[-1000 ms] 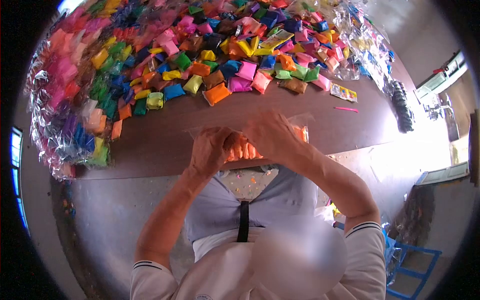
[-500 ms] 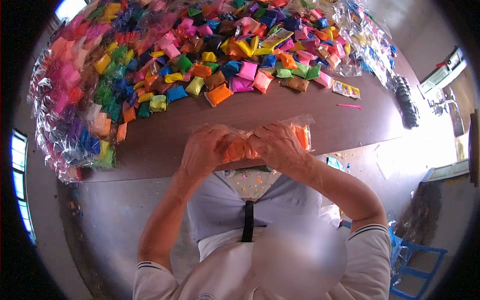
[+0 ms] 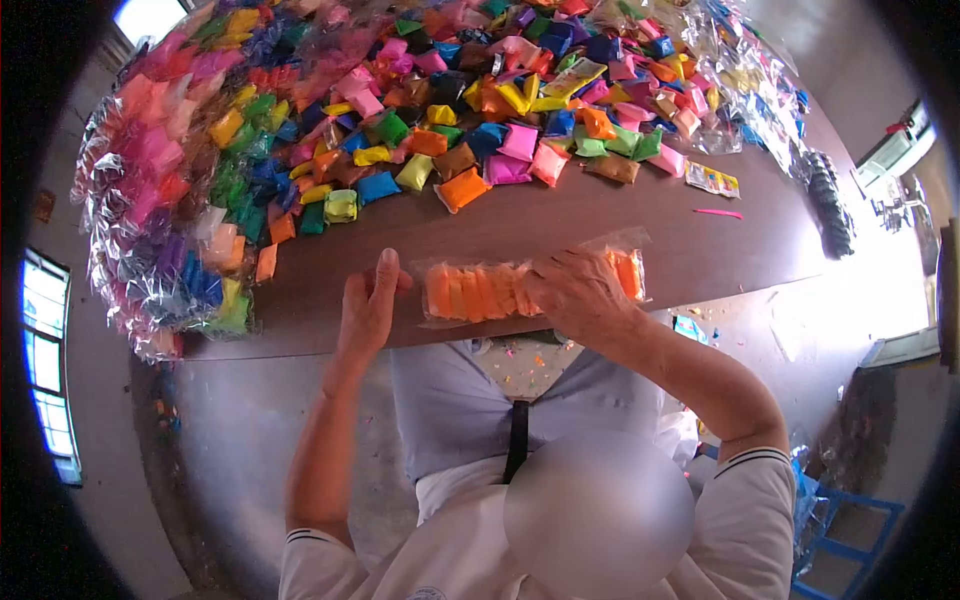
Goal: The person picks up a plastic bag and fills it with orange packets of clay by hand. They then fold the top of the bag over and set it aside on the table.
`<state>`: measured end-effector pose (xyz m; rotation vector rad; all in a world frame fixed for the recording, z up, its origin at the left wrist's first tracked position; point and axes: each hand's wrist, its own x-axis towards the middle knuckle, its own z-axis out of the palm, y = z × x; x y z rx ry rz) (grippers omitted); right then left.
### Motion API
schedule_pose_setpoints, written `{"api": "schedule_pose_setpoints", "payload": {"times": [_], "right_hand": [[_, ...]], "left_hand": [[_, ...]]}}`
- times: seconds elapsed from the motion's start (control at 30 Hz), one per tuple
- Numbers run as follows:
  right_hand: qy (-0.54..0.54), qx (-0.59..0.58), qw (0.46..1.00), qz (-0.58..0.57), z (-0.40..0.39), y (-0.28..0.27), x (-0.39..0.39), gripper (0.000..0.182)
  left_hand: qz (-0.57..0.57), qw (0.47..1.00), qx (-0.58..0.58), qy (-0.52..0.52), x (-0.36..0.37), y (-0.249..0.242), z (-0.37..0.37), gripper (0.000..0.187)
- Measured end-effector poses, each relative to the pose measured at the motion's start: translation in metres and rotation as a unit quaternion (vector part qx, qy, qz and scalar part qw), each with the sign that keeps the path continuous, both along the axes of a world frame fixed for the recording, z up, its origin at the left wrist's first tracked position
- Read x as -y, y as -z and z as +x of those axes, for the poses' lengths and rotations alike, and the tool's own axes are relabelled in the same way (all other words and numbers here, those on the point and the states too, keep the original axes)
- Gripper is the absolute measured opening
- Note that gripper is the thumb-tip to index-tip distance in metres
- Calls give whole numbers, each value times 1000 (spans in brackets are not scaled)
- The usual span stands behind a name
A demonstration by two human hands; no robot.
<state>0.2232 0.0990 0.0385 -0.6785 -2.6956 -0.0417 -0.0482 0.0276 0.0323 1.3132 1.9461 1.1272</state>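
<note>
Clear plastic bag (image 3: 500, 290), long, flat on tabletop (image 3: 560, 225), packed with row of orange sachets. Right hand (image 3: 575, 290) pressing down on bag, fingers curled over it. Left hand (image 3: 368, 305) beside bag end, grip spread, empty.

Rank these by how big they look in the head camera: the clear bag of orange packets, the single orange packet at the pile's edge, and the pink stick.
1. clear bag of orange packets
2. single orange packet
3. pink stick

The bag lies nearer the camera, but holds several such packets.
</note>
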Motion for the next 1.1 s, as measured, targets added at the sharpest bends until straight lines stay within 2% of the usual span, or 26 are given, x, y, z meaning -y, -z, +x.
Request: {"api": "schedule_pose_setpoints", "payload": {"times": [0.1, 0.27, 0.4, 0.57, 0.7, 0.8, 0.87, 0.97, 1.1], "right_hand": [[-1, 20, 1000, -14, 0, -2, 0, 10], [14, 50, 997, -49, 1, -5, -1, 15], [8, 32, 999, -21, 3, 8, -4, 16], [2, -8, 1000, -9, 4, 10, -3, 15], [7, 23, 999, -29, 4, 8, -3, 16], [5, 22, 999, -50, 3, 8, -3, 17], [0, 9, 999, -41, 4, 10, -3, 16], [16, 49, 997, -62, 2, 4, -2, 16], [9, 11, 999, -38, 1, 6, -1, 16]], "left_hand": [[-63, 998, -2, -16, -1, -14, 9, 73], [-58, 997, -5, -44, -6, -2, -2, 76], [-53, 997, -10, -51, -2, 11, -22, 83], [-67, 993, 98, -5, 5, 6, 1, 66], [-69, 988, 136, 35, -2, 6, 3, 51], [-35, 983, 182, 13, -7, 6, 7, 45], [-32, 990, 139, 17, -5, 0, 7, 42], [-43, 997, 65, 28, -1, 6, 3, 41], [-33, 999, 14, 29, 6, 8, 6, 42]]}}
